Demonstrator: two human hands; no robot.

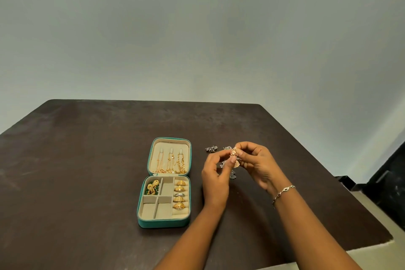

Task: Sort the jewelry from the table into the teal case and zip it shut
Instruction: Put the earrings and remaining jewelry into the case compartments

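From the head view, both hands were raised above the table [87, 160], right of the open case [163, 224]. The left hand [215, 176] and right hand [257, 165] pinched a gold earring [234, 151] between their fingertips. Sorting seemed midway. Next, it needed carrying left to a free compartment [167, 187], while dark pieces [211, 148] waited on the table.
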